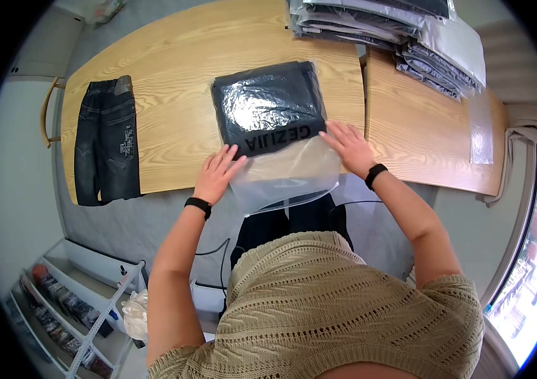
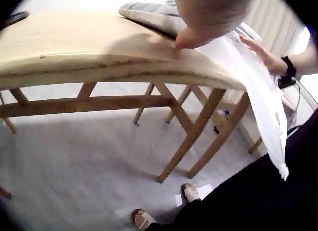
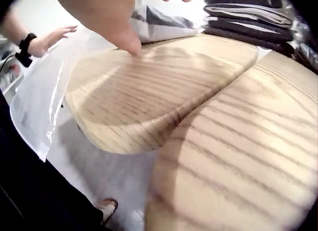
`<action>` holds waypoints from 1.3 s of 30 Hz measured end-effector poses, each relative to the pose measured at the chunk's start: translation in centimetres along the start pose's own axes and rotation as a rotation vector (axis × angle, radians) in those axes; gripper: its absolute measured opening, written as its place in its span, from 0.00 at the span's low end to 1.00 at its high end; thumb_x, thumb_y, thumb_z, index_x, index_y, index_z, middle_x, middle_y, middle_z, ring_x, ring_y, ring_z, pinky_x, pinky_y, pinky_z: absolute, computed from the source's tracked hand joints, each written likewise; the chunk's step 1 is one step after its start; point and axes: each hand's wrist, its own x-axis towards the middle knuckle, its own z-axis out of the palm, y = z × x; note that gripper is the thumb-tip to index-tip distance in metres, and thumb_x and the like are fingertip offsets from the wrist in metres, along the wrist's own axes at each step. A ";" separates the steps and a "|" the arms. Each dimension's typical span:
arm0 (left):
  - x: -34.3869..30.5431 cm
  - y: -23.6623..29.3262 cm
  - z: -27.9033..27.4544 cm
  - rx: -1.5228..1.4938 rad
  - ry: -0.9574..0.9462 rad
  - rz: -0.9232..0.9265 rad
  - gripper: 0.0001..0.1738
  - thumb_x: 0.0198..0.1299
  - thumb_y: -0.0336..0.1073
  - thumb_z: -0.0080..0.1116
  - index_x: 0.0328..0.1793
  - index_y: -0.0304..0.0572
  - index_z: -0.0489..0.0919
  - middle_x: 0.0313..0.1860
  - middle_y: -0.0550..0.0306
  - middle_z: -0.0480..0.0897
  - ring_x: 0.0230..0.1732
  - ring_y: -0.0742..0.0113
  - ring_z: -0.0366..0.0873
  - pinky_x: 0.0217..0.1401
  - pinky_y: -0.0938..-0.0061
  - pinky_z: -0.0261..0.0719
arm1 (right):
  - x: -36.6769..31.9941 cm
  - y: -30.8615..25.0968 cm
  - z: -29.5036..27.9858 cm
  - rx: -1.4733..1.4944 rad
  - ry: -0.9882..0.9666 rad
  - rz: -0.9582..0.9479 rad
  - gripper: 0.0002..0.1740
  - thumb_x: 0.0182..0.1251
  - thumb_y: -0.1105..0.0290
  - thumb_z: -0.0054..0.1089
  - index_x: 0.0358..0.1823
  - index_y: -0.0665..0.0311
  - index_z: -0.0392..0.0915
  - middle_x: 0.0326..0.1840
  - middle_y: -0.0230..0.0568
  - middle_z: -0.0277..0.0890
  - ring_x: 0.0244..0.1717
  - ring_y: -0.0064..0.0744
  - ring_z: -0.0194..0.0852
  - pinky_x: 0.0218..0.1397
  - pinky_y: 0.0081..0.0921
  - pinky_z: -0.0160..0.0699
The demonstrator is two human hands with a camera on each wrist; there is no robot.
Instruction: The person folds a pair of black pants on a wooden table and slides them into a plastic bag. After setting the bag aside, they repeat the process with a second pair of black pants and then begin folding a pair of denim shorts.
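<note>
A clear plastic bag printed "GEZIJIA" lies on the table, with a folded dark garment inside its far part. Its unfilled near end hangs over the table edge toward the person's lap, also seen as a pale sheet in the left wrist view. My left hand rests with fingers extended at the bag's left side, by the garment's near corner. On the opposite side my right hand lies with straight fingers touching the bag's right edge. In the right wrist view its thumb points down at the tabletop.
Dark jeans lie flat on the wooden table at left. Bagged garments form a stack at the far right, near a flat clear bag. A gap separates the two tabletops. Storage bins stand on the floor at lower left.
</note>
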 end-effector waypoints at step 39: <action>3.6 -1.1 2.7 -1.424 -0.002 -1.047 0.26 0.69 0.51 0.42 0.36 0.33 0.78 0.30 0.55 0.80 0.28 0.69 0.77 0.33 0.76 0.74 | 3.9 -4.5 1.5 0.429 0.763 0.833 0.18 0.68 0.59 0.50 0.32 0.69 0.78 0.24 0.47 0.76 0.36 0.46 0.74 0.57 0.34 0.65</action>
